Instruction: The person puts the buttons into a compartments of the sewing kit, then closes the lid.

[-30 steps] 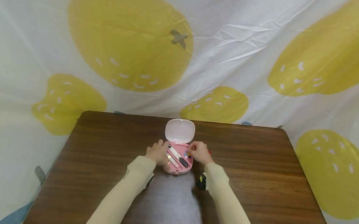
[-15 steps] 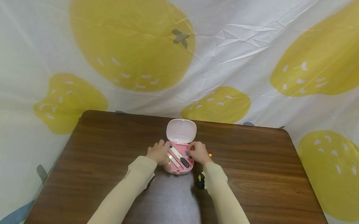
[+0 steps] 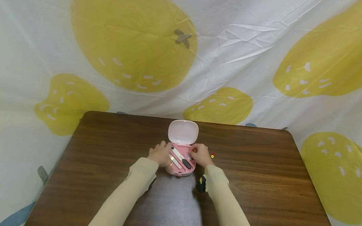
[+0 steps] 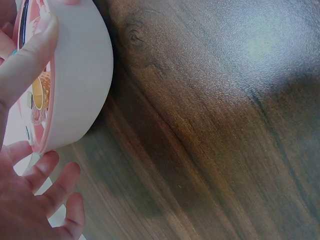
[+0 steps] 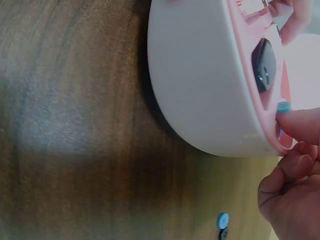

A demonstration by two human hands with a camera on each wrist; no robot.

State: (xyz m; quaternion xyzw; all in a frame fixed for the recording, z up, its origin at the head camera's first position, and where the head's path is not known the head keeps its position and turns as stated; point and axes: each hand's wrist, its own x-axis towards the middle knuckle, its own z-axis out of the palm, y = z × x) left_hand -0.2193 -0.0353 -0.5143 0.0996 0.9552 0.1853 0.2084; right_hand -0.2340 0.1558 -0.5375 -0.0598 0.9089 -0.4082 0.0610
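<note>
A pink-and-white sewing kit box (image 3: 181, 173) stands on the table with its lid (image 3: 183, 132) raised. Inside lie a white tool with a black handle (image 3: 186, 163), a white strip-like piece (image 3: 175, 162) and a gold thimble (image 4: 42, 90). My left hand (image 3: 160, 154) grips the box's left side, thumb over the rim and index finger at the outer edge, other fingers loosely bent. At the button compartment on the right, my right hand (image 3: 201, 154) pinches with thumb and curled fingers. A teal button (image 5: 284, 106) shows at its thumb tip; the index fingertip is hidden.
Right of the box lie a red button (image 3: 213, 154) and a yellow button (image 3: 212, 156). The right wrist view also shows a blue button (image 5: 223, 220) and a black button (image 5: 223, 233) on the brown table (image 3: 257, 171). A lemon-print curtain (image 3: 159, 50) hangs behind the far edge.
My right hand has shifted slightly left over the button compartment, covering more of the buttons. The red and yellow buttons beside it have come into fuller view. My left hand keeps its hold.
</note>
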